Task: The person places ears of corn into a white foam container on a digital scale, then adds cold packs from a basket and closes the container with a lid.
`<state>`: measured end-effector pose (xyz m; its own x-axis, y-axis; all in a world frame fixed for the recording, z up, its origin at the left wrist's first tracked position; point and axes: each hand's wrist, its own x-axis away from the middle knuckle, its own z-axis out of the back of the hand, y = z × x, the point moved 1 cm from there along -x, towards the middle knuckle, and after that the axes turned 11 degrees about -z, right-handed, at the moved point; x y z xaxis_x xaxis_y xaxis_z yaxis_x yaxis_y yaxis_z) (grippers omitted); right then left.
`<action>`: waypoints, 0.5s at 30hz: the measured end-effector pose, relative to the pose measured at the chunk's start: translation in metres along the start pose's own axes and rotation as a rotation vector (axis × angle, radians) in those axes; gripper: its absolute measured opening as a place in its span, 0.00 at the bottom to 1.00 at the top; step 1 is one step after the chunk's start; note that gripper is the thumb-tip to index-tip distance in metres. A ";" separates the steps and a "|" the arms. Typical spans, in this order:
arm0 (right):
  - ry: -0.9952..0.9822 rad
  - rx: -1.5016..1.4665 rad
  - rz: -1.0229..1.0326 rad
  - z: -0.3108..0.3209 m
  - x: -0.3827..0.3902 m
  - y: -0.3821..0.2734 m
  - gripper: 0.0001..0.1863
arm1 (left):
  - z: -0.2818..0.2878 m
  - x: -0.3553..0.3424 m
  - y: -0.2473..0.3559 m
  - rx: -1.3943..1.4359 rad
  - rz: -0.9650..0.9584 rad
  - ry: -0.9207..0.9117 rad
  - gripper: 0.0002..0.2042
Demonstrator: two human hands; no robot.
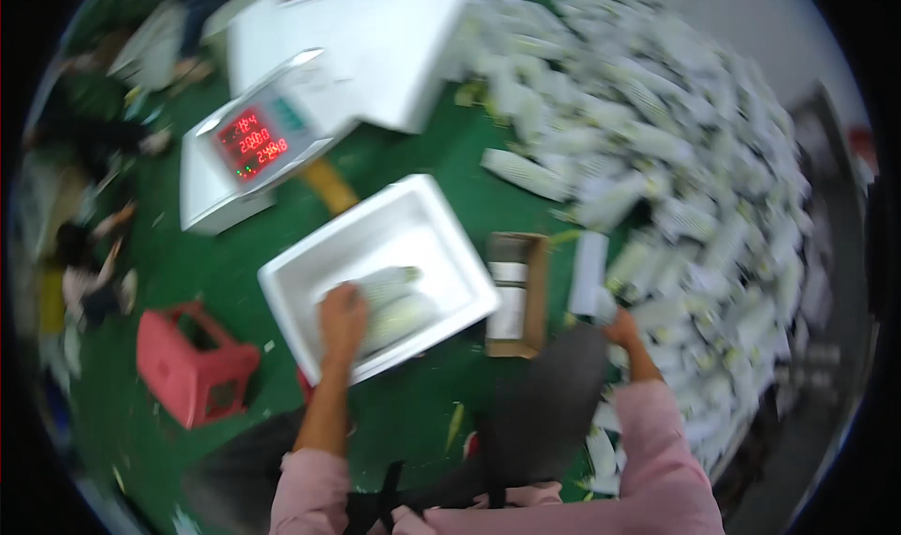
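Note:
A white foam box (286,277) sits tilted in front of me, with a few wrapped ears of corn (399,319) lying on its bottom. My left hand (343,317) reaches into it, its fingers curled at the left end of an ear. At the edge of a large heap of bagged corn (657,150), my right hand (621,328) is closed by a pale, blurred item. Just beyond that hand is a long white straight-edged piece (588,274); whether the fingers touch it cannot be made out.
An open cardboard box (535,296) with white packs stands right of the foam box. Behind are a scale with a lit red display (251,145) and a large white foam container (375,38). A red plastic stool (178,366) is at left. Other people (94,272) crouch farther left.

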<state>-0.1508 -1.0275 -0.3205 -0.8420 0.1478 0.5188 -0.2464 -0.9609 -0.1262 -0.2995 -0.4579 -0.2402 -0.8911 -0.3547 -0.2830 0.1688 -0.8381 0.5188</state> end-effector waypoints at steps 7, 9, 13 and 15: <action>-0.385 0.198 0.140 0.172 0.086 -0.117 0.31 | 0.025 0.005 0.042 -0.248 0.217 -0.098 0.15; -0.299 0.090 0.426 0.215 0.117 -0.186 0.35 | 0.015 0.002 0.050 -0.281 0.263 -0.126 0.16; -0.140 -0.115 1.056 0.167 0.155 -0.378 0.40 | 0.019 0.014 0.047 -0.342 0.345 -0.235 0.20; 0.004 0.040 1.299 0.113 0.163 -0.453 0.39 | 0.019 0.016 0.055 -0.324 0.323 -0.210 0.21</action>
<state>-0.1224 -0.5948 -0.0838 -0.4536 -0.8905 0.0345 0.7603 -0.4069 -0.5064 -0.3122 -0.5013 -0.2010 -0.8315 -0.5543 0.0363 0.5426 -0.7966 0.2667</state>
